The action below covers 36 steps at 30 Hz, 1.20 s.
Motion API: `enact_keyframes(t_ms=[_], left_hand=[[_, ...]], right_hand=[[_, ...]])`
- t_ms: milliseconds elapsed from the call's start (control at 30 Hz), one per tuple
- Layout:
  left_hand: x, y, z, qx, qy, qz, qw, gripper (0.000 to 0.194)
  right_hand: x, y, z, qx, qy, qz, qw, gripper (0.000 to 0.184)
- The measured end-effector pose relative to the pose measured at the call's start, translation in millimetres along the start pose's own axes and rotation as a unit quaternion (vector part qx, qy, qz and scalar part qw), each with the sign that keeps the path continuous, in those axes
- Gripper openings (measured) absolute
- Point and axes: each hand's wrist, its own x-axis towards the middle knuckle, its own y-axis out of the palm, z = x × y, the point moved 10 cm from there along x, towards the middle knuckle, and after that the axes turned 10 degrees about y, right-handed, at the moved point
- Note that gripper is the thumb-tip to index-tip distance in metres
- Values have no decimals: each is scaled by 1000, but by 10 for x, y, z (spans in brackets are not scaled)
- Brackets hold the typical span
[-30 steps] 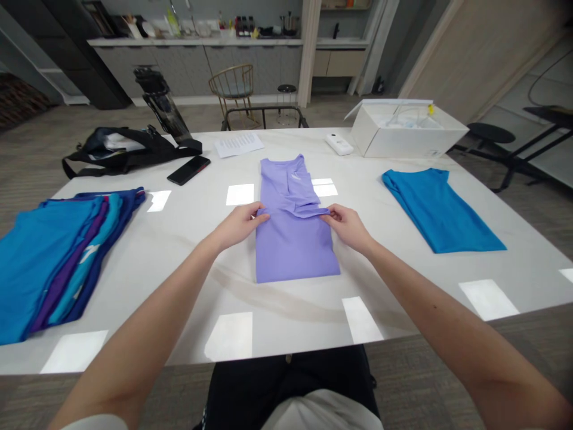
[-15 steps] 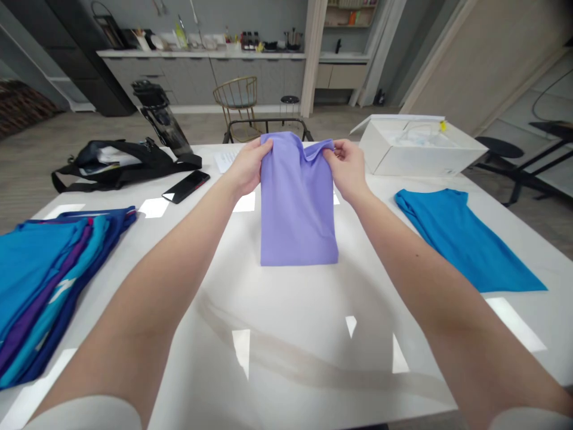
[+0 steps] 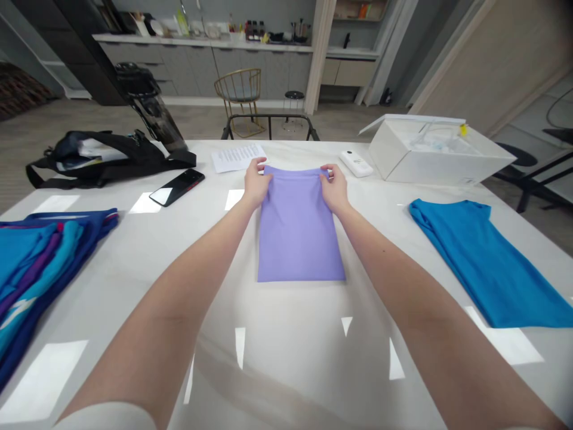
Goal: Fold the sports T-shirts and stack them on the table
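Note:
A folded lavender garment point(image 3: 299, 233) lies in the middle of the white table point(image 3: 286, 334), its far edge pinched at both corners. My left hand point(image 3: 258, 184) is closed on the far left corner, thumb on top. At the far right corner my right hand point(image 3: 333, 187) grips the cloth between thumb and fingers. The near edge of the cloth is straight and rests on the tabletop. What kind of garment it is, I cannot tell from this folded shape.
Folded blue and purple clothes point(image 3: 40, 263) are stacked at left. A blue garment point(image 3: 487, 257) lies at right, before an open white box point(image 3: 441, 155). Farther back are a phone point(image 3: 178, 186), black bag point(image 3: 102, 156), bottle point(image 3: 152, 107), printed paper point(image 3: 237, 157) and white device point(image 3: 356, 163).
Both hands have lowered the far edge of the lavender garment toward the table. Its top edge, sagging and wrinkled before, is now nearly straight. The view has shifted slightly.

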Motion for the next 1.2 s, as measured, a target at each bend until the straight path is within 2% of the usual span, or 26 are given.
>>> enact_keyframes(t_ms=[67,133,167,233,267,333,367,433,500,567,633,733,833,900,933,1000,1067,1133,1200], left_hand=[[56,20,23,-12,-17,-9,1000,57],[30,-7,79,31,-43,-21,998,56],[-3,-23,62,62,-34,-25,997,56],[-94,24,-99,110,39,-7,993,54],[-160,105,-220,123,92,18,988,52],[-331,344,-427,143,181,92,969,47],[-418,479,-476,163,202,134,956,46],[-562,725,-440,234,194,215,928,46],[-655,873,-287,331,147,278,889,50],[-695,908,-148,411,107,309,851,55],[-684,871,-67,457,83,314,828,59],[-603,706,32,475,43,303,825,66],[-491,447,125,485,-1,284,827,70],[-427,308,112,497,-2,267,826,69],[-404,280,55,500,17,255,828,67],[-424,342,-136,483,90,242,837,62],[-563,528,-297,438,154,268,844,60],[-767,722,-325,398,166,322,843,60],[-924,792,-270,396,145,351,836,59]], right_hand=[[52,17,35,-10,-20,5,1000,31],[64,140,-38,-70,2,49,996,33],[46,205,-89,-106,20,72,992,35],[-19,267,-104,-161,29,85,983,41],[-59,267,-41,-172,12,73,982,44],[-160,280,175,-166,-52,46,984,49],[-222,328,286,-161,-85,50,982,52],[-337,524,403,-172,-115,101,973,55],[-419,753,359,-223,-93,166,956,57],[-457,887,249,-280,-55,197,938,60],[-452,918,156,-314,-28,198,928,62],[-405,859,29,-325,8,194,926,66],[-346,714,-102,-329,48,189,924,70],[-327,597,-167,-341,80,180,919,72],[-327,540,-163,-349,87,168,918,71],[-361,467,-27,-358,59,131,923,69],[-486,529,220,-343,-24,121,931,66],[-692,697,385,-310,-95,170,931,64],[-856,815,372,-294,-105,220,924,63]])
